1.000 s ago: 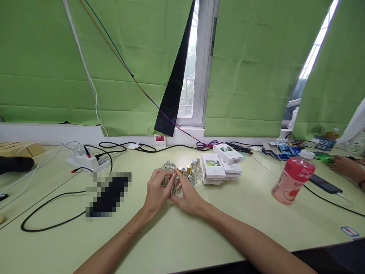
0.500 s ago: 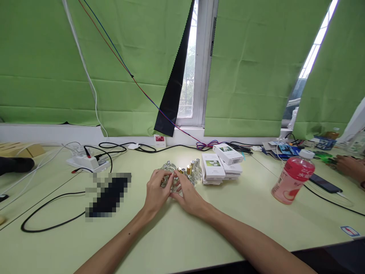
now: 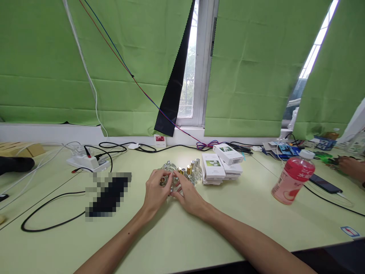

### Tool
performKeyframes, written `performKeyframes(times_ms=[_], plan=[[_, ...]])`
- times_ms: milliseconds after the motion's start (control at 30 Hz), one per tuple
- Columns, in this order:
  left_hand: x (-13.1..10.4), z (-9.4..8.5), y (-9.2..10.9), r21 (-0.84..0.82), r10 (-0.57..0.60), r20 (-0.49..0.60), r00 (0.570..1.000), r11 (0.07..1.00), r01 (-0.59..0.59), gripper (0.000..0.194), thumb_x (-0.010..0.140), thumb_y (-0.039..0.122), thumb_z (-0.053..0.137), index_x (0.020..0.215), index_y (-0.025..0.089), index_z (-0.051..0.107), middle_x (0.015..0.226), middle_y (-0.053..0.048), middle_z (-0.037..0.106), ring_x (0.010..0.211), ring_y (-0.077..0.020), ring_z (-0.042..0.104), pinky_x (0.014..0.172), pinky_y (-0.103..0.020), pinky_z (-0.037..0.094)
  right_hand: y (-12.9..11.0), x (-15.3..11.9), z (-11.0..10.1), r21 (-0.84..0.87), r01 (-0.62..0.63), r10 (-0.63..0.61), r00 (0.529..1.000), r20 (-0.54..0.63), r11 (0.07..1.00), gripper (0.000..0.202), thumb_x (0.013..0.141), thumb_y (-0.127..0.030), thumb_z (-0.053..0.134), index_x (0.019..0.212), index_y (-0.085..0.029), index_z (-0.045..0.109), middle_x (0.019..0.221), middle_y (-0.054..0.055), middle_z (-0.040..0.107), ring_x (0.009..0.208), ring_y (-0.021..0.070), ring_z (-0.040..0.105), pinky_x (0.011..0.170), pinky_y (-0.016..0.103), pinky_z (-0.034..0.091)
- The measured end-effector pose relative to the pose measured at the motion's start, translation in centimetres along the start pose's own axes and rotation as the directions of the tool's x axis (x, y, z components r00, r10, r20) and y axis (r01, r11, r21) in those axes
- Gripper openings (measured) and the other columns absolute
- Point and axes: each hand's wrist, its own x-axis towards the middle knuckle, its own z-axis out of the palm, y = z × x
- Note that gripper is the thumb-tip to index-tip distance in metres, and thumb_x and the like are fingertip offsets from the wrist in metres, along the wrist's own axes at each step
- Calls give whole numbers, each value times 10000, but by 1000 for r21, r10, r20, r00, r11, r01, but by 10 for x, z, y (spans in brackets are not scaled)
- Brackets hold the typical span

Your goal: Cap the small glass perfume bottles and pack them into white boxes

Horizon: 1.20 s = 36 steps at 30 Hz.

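In the middle of the table my left hand (image 3: pixel 156 189) and my right hand (image 3: pixel 190 192) meet at the fingertips, thumbs and forefingers curled together. Something small and clear, perhaps glass, shows between them, but the fingers hide most of it. Just beyond stands a cluster of small glass bottles (image 3: pixel 197 171), several with gold or silver caps. A clear, rounded glass piece (image 3: pixel 169 166) lies behind my left fingers. To the right of the bottles, white boxes (image 3: pixel 214 172) with a green picture are stacked, one lying tilted on top.
A pink drink bottle (image 3: pixel 295 178) stands on the right, near a phone (image 3: pixel 325 183). Another person's hand (image 3: pixel 349 165) is at the far right. A power strip (image 3: pixel 88 161) with cables and a blurred dark object (image 3: pixel 111 194) lie left. Black cables (image 3: pixel 176 146) run along the wall.
Both hands stay in nearly the same place, fingertips together, with only slight finger movement. The other person's hand at the far right has shifted a little.
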Motion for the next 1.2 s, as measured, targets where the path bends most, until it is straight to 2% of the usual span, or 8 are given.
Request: performKeyframes(times_ms=[467,767,1000,1200], plan=[[0,1,-2,33,54,28,998,998,-55,107,931,240,585,835,218,628,802,-18,698,794,-195,618,710,-302,487,5,0,2,9,-8,8,1000,-2,1000,749,895,-132,599,1568,-261,296,1455,134,498,1062,232,600,905,435,586],[-1,2,-3,62,40,62,997,997,-44,129,933,234,560,817,220,616,817,-25,698,802,-202,605,723,-314,486,4,0,2,-12,-5,5,1000,-11,1000,755,889,-118,597,1569,-261,301,1449,136,505,1110,246,597,942,465,570],[0,1,0,38,35,86,996,999,-38,179,952,271,537,794,230,611,799,-29,689,807,-214,604,738,-326,488,0,0,1,1,-9,9,1000,-9,1000,733,883,-108,599,1547,-258,328,1423,130,517,1064,235,598,870,429,603],[0,0,0,51,44,96,994,997,-49,181,953,245,525,791,225,604,790,-26,680,791,-205,596,735,-318,482,-2,1,0,-23,11,-11,1000,-19,1000,683,879,-97,609,1507,-238,382,1355,125,556,1020,224,607,874,430,599]])
